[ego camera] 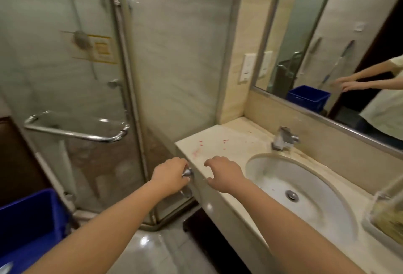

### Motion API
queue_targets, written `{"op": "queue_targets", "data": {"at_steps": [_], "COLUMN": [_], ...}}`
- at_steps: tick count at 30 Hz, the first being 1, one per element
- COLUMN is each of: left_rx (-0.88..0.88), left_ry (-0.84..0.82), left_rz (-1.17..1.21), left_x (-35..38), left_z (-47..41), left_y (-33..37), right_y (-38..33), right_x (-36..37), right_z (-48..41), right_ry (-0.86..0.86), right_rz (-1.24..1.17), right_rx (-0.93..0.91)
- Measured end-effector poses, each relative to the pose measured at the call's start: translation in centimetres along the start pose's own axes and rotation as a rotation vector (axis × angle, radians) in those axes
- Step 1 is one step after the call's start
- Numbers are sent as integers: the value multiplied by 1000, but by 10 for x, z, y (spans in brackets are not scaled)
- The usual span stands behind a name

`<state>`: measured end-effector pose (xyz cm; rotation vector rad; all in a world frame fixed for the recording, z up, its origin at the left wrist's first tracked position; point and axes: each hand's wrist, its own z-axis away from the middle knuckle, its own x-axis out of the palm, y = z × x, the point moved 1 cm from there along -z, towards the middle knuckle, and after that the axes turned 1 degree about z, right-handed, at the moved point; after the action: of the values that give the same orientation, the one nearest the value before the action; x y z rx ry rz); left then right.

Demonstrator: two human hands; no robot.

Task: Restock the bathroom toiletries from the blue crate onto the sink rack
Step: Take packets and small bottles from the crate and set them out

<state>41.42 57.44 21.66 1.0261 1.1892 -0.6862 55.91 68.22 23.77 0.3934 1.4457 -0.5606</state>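
Fingers of L hand (170, 175) curl round a small chrome piece (188, 173) at the countertop (229, 138) edge. R hand (224, 173) hovers just beside it over the counter, fingers apart & loosely bent, holding nothing, left of the sink basin (316, 175). Blue crate (28, 225) sits on the floor at lower left, near the glass shower door (87, 99); contents can't be seen.

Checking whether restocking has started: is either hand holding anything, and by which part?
The left hand grips a small chrome knob at the counter's end, fingers curled round it, its tip showing. The right hand holds nothing.
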Motion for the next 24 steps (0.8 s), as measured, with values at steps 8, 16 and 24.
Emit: {"op": "queue_targets", "data": {"at_steps": [8,16,24], "left_rx": [-260,-509,-735], "left_ry": [39,113,142], "left_rz": [16,80,126], "left_x": [-14,-22,-24], "left_z": [75,131,172], "left_y": [-110,-177,-240], "right_y": [-114,-210,-296], "right_x": [15,25,37], "right_z": [-31,-63,-108], "right_ry": [-44,-63,-106], "right_rz": [-7,24,37], "right_rx": [-252,-489,-743]}}
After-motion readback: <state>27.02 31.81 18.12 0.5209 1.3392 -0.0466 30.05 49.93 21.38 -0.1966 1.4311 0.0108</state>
